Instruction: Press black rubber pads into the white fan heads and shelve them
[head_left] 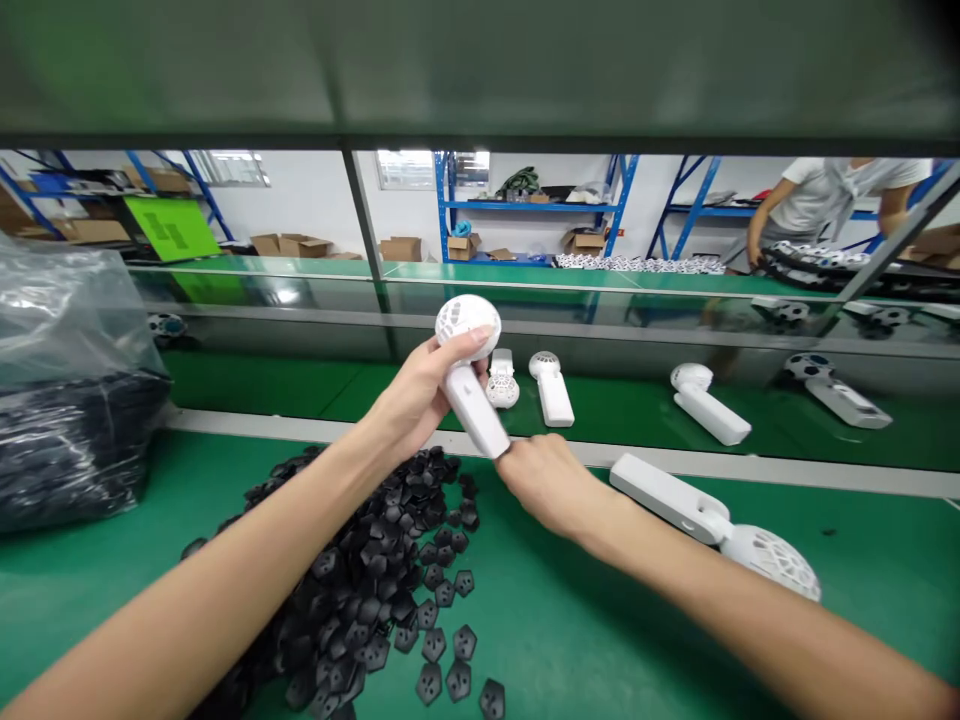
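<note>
My left hand (420, 393) grips a white handheld fan (474, 410) at its neck, thumb lying on the round head. The fan is tilted, with its head up and its handle slanting down to the right. At the handle's lower end is my right hand (547, 485), fingers curled in and their tips hidden; whether it grips the handle or a small part cannot be made out. Under my left forearm spreads a heap of black pentagon pieces (367, 570). Another white handheld fan (675, 500) lies on the green bench beside my right forearm.
Beyond a pale rail (795, 472), several fans, including a white one (553, 393) and a black-and-white one (836, 388), lie on a green surface. A clear plastic bag (71, 390) of dark pieces stands left. A shelf panel (480, 75) hangs overhead. Across the way, a person (825, 205) handles black-and-white parts.
</note>
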